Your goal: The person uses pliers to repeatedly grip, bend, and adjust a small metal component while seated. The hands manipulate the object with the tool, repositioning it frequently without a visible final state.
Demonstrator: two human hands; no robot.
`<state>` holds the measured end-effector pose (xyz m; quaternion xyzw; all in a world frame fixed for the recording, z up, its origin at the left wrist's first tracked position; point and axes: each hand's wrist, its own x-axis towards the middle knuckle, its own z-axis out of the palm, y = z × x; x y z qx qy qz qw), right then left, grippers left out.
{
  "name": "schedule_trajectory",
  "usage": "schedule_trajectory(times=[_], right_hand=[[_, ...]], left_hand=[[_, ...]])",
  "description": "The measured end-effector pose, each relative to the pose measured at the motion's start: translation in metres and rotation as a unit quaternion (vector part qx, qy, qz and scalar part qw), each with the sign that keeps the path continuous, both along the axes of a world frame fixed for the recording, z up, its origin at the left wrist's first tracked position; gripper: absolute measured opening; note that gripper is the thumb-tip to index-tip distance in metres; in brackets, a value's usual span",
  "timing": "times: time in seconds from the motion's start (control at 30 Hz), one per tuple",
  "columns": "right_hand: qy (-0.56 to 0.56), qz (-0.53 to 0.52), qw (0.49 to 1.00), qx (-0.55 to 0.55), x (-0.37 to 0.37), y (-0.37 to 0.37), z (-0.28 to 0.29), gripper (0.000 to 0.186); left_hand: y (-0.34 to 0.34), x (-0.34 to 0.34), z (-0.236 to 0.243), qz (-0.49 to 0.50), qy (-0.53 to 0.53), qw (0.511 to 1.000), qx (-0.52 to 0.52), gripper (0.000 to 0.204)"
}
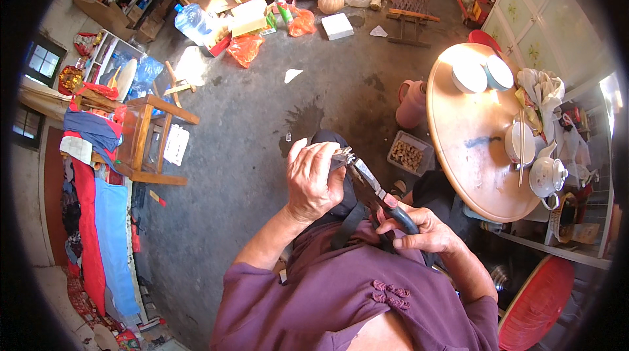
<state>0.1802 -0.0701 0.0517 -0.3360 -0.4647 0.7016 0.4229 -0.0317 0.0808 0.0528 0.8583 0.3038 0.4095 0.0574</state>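
Evidently, the right hand (pixel 427 228) curls its fingers around pliers (pixel 367 177); the left hand's (pixel 313 179) fingers pinch a small object (pixel 340 157) beside their tip.

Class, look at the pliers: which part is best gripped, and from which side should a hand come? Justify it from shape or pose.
Probably by the red-and-black handles, coming from the person's right, as the right hand does: they angle back toward that side, while the metal head of the pliers points away, toward the left hand, so that end is better left free.
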Motion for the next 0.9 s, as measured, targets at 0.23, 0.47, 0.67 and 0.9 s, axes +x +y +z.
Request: schedule_trajectory(times=[0.23,0.47,0.67,0.9], right_hand=[[-0.007,-0.012,1.0,-0.01,-0.002,-0.003,0.0,0.038],[-0.014,-0.018,1.0,-0.008,0.0,-0.003,0.008,0.036],[-0.076,0.003,0.997,0.011,0.004,-0.004,0.014,0.035],[-0.118,-0.001,0.993,-0.012,0.005,-0.01,0.022,0.033]], left_hand=[[-0.004,0.001,-0.006,0.0,-0.009,1.0,-0.007,0.031],[-0.004,-0.001,-0.013,-0.032,-0.024,0.999,-0.011,0.031],[-0.002,-0.004,-0.017,-0.055,-0.026,0.998,-0.011,0.033],[0.001,-0.007,-0.025,-0.073,0.001,0.997,0.007,0.034]])
